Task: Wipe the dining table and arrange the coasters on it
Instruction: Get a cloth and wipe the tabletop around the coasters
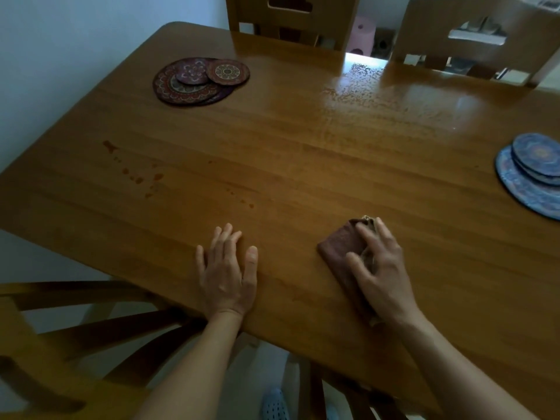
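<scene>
Counter (pixel 303 153) layout: one coaster stack (pixel 198 80) far left, another coaster stack (pixel 533 174) at right edge, left hand (pixel 227 274) flat near front edge, right hand (pixel 381 268) on cloth (pixel 339 247) beside it.

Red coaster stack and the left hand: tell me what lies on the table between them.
In the head view, reddish stains spatter the table between the red coaster stack and the left hand; otherwise only bare wood.

The wooden desk (pixel 303 153) carries red coasters (pixel 198 80) far left, blue coasters (pixel 533 174) at right, a brown cloth (pixel 339 247) near the front edge — and reddish stains (pixel 133 174).
</scene>
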Available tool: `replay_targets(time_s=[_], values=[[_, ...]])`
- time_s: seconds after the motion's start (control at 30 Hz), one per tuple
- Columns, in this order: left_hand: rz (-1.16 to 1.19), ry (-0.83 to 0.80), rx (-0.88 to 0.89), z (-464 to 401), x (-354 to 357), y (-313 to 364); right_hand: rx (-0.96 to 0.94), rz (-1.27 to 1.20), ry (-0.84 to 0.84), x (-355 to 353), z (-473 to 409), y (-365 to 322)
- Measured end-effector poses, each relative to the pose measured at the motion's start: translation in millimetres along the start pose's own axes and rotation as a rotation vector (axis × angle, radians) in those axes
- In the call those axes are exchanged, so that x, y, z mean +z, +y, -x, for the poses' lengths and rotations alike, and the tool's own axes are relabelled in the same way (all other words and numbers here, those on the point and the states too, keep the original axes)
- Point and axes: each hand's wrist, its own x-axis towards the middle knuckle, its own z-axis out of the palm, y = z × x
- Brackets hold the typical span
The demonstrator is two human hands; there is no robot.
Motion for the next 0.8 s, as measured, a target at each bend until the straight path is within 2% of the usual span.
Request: replay_targets(time_s=[0.07,0.1,0.17,0.3,0.37,0.57,0.7,0.8], values=[[0.003,0.009,0.002,0,0,1,-0.168,0.324,-0.032,11,-1,8],[0.004,0.013,0.004,0,0,1,-0.197,0.384,-0.029,12,-5,12],[0.005,0.016,0.003,0,-1,2,-0.153,0.408,0.017,7,-22,20],[0.000,0.019,0.000,0,0,4,0.057,0.390,0.173,10,-66,8],[0.000,0.022,0.001,-1,0,3,0.049,0.412,0.178,30,-75,-11],[-0.003,0.007,-0.005,0,-2,-1,-0.351,0.396,-0.006,96,-18,-66],[0.004,0.005,-0.001,0,-2,-4,-0.564,0.495,-0.140,78,32,-34],[0.010,0.010,0.002,1,-1,-3,-0.557,0.548,-0.143,35,47,13]])
